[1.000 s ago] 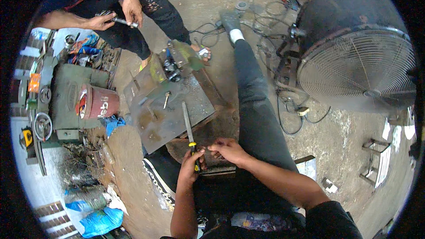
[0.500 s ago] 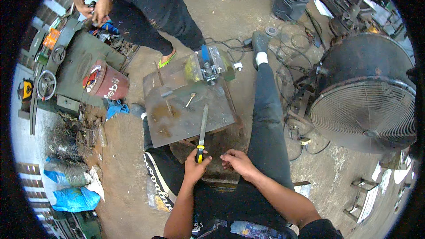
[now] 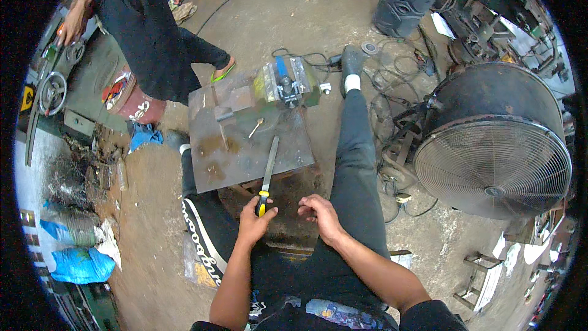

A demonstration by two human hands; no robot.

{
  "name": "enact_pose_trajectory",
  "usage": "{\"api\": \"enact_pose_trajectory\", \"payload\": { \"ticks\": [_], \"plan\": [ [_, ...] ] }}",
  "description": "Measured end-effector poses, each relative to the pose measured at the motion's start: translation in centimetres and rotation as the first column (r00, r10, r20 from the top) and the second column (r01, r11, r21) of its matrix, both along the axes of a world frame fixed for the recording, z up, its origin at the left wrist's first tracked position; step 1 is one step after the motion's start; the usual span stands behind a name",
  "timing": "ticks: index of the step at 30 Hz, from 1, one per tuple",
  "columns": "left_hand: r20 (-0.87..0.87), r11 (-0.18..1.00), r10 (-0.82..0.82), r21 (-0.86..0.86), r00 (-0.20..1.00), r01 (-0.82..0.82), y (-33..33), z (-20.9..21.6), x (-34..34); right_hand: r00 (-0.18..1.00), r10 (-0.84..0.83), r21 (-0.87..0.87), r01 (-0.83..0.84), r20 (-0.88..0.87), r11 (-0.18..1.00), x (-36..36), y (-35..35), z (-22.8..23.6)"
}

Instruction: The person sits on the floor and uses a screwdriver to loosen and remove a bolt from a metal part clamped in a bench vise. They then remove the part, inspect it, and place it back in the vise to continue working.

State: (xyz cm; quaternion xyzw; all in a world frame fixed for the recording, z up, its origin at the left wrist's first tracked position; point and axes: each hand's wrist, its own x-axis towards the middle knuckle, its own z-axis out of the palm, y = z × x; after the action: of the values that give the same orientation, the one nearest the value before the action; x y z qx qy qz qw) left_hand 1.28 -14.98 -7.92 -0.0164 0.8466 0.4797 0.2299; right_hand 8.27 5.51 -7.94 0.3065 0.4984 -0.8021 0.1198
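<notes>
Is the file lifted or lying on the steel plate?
Lying: the file rests flat on the steel plate, handle past its edge in the left hand.

Dirt floor strewn with cables; big round fan at right.

One file, one vise, one fan, seemingly two bolts.

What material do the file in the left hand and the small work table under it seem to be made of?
The file: its blade looks like dull grey steel, bare and unpolished; its handle, yellow and black under the left hand, is probably plastic or rubber. The work table: its top seems a flat steel plate, brown-grey with rust patches and stains, unpainted. The right hand holds nothing.
</notes>
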Motion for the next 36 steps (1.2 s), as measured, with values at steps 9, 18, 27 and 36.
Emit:
{"api": "enact_pose_trajectory", "payload": {
  "ticks": [9,18,27,36],
  "plan": [
    [-0.096,0.998,-0.053,-0.034,0.994,0.050,0.1,0.1,-0.2,0.791,-0.345,0.257,0.519,-0.505,0.815,0.9,0.2,0.0],
    [-0.116,0.997,-0.072,-0.020,0.991,0.070,-0.4,0.1,-0.9,0.257,0.960,0.633,-0.763,0.109,0.133,0.6,-1.0,0.4],
    [-0.051,0.993,-0.097,-0.073,0.994,0.093,-0.6,-0.1,-1.0,0.918,0.032,-0.572,-0.273,-0.395,0.773,0.6,0.3,1.3],
    [0.193,0.997,-0.057,0.055,0.980,0.047,0.9,0.1,-0.9,0.699,-0.277,0.555,0.701,-0.660,0.448,7.7,7.6,2.6]
  ]
}}
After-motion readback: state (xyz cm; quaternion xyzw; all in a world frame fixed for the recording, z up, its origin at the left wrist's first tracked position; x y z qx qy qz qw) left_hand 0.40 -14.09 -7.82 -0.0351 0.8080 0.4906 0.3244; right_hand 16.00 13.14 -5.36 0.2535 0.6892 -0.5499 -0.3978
